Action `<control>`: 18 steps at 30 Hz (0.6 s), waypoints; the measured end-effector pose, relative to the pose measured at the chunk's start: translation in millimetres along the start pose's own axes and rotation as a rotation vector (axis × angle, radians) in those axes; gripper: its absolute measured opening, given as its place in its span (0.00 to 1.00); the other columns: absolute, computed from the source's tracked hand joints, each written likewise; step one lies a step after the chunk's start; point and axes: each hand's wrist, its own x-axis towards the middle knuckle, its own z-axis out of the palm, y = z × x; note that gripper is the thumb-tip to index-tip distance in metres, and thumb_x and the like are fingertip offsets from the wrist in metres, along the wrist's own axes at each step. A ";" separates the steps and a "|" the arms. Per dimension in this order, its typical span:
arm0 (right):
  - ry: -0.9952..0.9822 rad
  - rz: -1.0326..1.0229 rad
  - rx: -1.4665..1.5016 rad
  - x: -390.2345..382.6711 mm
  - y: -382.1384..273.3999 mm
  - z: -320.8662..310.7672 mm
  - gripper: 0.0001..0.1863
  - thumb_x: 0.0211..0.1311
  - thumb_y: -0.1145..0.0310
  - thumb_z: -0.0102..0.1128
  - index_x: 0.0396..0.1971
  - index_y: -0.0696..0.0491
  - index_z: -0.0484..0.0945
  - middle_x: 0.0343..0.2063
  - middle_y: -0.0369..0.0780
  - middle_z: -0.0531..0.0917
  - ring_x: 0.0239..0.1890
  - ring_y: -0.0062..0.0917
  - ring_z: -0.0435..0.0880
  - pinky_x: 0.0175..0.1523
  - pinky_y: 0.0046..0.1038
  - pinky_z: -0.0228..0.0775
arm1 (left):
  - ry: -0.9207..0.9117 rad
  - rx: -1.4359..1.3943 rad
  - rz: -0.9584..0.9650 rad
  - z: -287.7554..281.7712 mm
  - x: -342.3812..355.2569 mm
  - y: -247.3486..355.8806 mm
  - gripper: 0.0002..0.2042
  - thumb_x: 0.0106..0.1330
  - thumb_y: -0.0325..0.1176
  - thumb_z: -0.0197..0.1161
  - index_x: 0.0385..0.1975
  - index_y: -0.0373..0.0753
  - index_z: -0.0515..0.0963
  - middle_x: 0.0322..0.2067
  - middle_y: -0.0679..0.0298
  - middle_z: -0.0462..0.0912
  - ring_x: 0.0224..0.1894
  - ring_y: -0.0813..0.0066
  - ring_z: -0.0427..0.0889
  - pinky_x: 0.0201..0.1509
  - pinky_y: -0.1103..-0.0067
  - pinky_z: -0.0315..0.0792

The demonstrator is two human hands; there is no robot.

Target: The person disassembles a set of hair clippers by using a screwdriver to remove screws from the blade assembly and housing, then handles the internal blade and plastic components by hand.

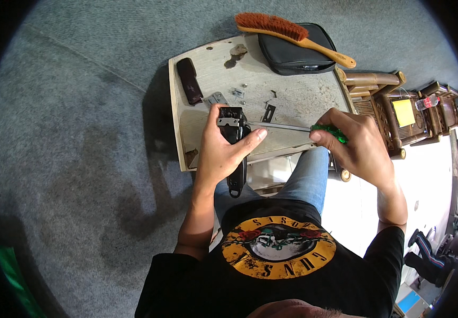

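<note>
A black hair clipper [234,143] stands upright at the table's near edge, while a green-handled screwdriver [298,128] lies level, its tip touching the clipper's metal head.

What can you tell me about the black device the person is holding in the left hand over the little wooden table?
The black device looks like a hair clipper: a slim, dark, glossy body, likely plastic, with a silvery metal plate across its head end. It is held with the head pointing away from the person, above the worn wooden table. The left hand wraps its middle, the index finger stretched across the body. Its lower end, with a small loop, hangs below the palm. The metal shaft of a green-handled screwdriver, gripped by the right hand, meets its head.
</note>
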 end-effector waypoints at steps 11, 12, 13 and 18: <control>0.432 -0.465 -0.600 2.5 4.6 4.3 0.11 0.60 0.62 0.74 0.35 0.49 0.80 0.27 0.33 0.76 0.28 0.19 0.80 0.28 0.25 0.76 | 0.016 -0.043 -0.022 3.0 -0.6 1.5 0.18 0.65 0.24 0.76 0.48 0.35 0.73 0.34 0.68 0.84 0.36 0.83 0.84 0.43 0.84 0.79; 0.360 -0.418 -0.533 -0.2 3.4 4.6 0.13 0.62 0.60 0.74 0.38 0.51 0.83 0.26 0.34 0.81 0.25 0.22 0.82 0.28 0.27 0.76 | 0.019 -0.051 -0.020 2.9 -1.0 0.3 0.18 0.65 0.24 0.76 0.48 0.36 0.73 0.33 0.68 0.84 0.36 0.84 0.84 0.43 0.84 0.78; 0.273 -0.323 -0.379 -2.9 3.4 5.6 0.14 0.63 0.59 0.74 0.39 0.52 0.83 0.25 0.35 0.82 0.24 0.24 0.83 0.29 0.28 0.76 | 0.015 -0.032 -0.031 2.5 -1.3 1.4 0.19 0.64 0.25 0.77 0.48 0.35 0.73 0.35 0.65 0.85 0.37 0.82 0.85 0.45 0.82 0.79; -0.009 0.027 0.107 -6.2 -1.4 0.9 0.16 0.67 0.56 0.72 0.40 0.55 0.84 0.22 0.40 0.86 0.20 0.32 0.86 0.28 0.31 0.76 | 0.006 -0.023 -0.033 4.2 -1.3 3.0 0.21 0.63 0.27 0.79 0.49 0.32 0.73 0.39 0.61 0.88 0.41 0.78 0.87 0.49 0.79 0.80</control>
